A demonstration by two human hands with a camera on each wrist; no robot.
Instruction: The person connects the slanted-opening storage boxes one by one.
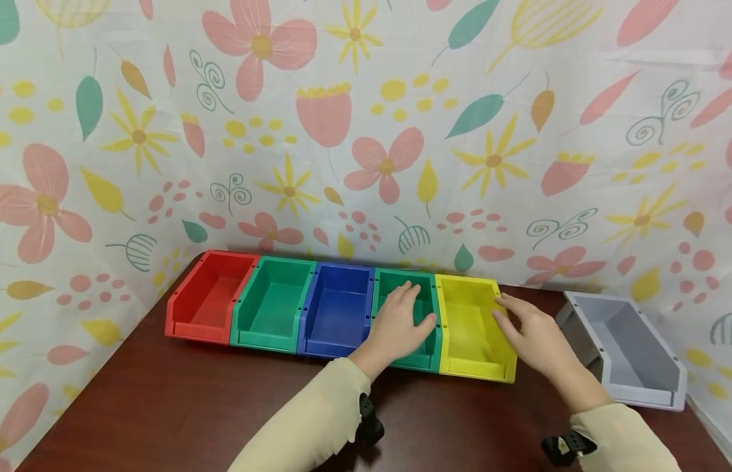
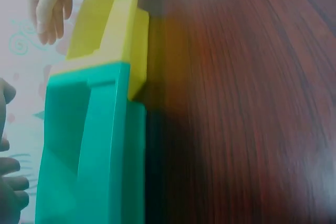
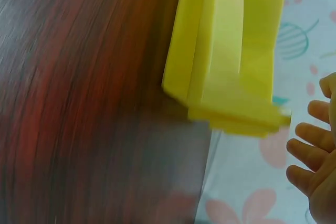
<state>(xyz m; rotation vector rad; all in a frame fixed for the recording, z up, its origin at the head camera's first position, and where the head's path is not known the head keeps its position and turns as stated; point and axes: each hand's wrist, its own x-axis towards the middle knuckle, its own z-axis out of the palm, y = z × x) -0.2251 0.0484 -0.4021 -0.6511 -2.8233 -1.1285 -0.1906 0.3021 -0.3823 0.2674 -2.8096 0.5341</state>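
My left hand (image 1: 398,328) hovers over the right-hand green bin (image 1: 418,360), its fingers loosely spread and holding nothing. Beside the right wall of the yellow bin (image 1: 467,328) is my right hand (image 1: 537,337), fingertips close to the rim and slightly bent, with nothing in them. In the left wrist view the yellow bin (image 2: 113,22) joins the green bin (image 2: 100,140) end to end, and fingers (image 2: 13,182) show at the left edge. The right wrist view has the spread right hand (image 3: 317,156) apart from the yellow bin's (image 3: 226,66) end.
A red bin (image 1: 215,295), another green bin (image 1: 277,305) and a blue bin (image 1: 339,311) continue the row leftward. A grey bin (image 1: 628,341) stands apart at the right, angled. Behind the dark wooden table (image 1: 165,406) hangs a flower-patterned cloth (image 1: 366,210).
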